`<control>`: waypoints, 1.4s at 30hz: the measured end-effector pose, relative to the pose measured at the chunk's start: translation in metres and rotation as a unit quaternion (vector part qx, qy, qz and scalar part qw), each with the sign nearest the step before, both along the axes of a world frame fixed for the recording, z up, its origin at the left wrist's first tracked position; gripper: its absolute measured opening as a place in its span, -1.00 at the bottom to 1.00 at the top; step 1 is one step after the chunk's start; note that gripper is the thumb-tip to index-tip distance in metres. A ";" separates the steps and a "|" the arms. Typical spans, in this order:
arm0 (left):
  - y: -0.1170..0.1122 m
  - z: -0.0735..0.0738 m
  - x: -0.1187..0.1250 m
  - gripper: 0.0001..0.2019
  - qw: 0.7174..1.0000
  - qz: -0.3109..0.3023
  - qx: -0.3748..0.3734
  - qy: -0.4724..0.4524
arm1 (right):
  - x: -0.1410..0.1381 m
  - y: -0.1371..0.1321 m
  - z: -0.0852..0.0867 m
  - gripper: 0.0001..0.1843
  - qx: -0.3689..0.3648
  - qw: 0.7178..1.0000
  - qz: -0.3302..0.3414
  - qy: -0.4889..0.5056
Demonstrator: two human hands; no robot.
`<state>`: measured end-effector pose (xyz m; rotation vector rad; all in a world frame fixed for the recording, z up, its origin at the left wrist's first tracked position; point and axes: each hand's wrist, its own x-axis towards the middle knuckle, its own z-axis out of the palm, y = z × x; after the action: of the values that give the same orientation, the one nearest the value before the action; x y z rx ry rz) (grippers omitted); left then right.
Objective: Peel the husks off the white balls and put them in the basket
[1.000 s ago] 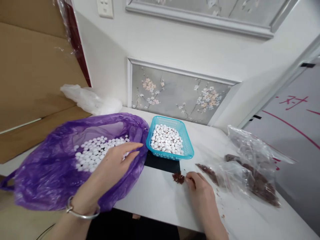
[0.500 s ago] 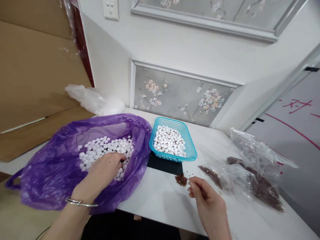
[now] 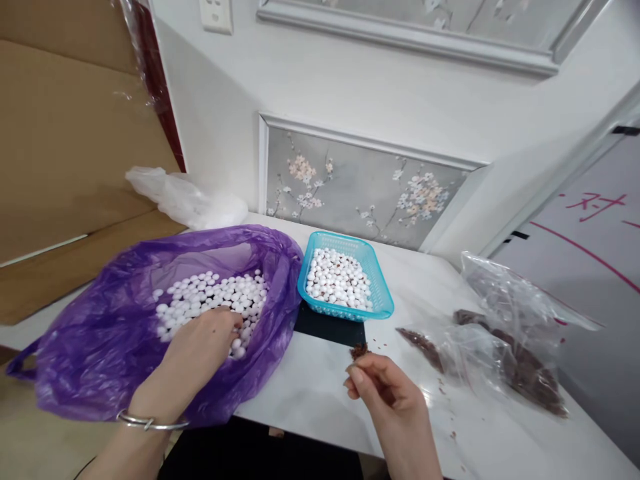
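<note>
A purple plastic bag lies open on the left of the white table, filled with small white beads. My left hand reaches into the bag, its fingers curled down among the beads; what they hold is hidden. A steel bangle circles that wrist. My right hand hovers above the table with its fingertips pinched together, just in front of a small heap of reddish-brown bits. A turquoise basket of white beads stands behind the heap on a black pad.
Clear plastic bags holding dark reddish-brown material lie at the right, with crumbs scattered near them. A crumpled white bag sits at the back left by the wall. Cardboard sheets lean at the left. A whiteboard with red marks stands at the right.
My left hand went from lying flat on the bag's rim to digging into the beads with curled fingers. My right hand lifted off the brown heap and drew back toward me, pinched.
</note>
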<state>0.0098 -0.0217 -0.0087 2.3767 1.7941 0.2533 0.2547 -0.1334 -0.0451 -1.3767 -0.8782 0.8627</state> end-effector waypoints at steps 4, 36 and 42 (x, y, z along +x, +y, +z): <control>0.008 -0.010 -0.001 -0.73 0.999 -0.046 0.008 0.026 | -0.005 0.001 -0.004 -0.79 0.002 0.999 0.031 0.029; -0.062 -0.011 0.089 -0.92 0.546 0.003 -0.434 -0.717 | -0.022 -0.011 0.021 -0.95 0.063 0.994 0.066 0.061; -0.062 -0.013 0.091 -0.94 0.547 -0.004 -0.427 -0.720 | -0.027 -0.009 0.021 -0.92 0.078 0.995 0.060 0.033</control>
<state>0.1011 -0.0840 -0.0221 0.7321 0.6513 0.7707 0.2273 -0.1428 -0.0240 -1.1627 -0.9647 0.9057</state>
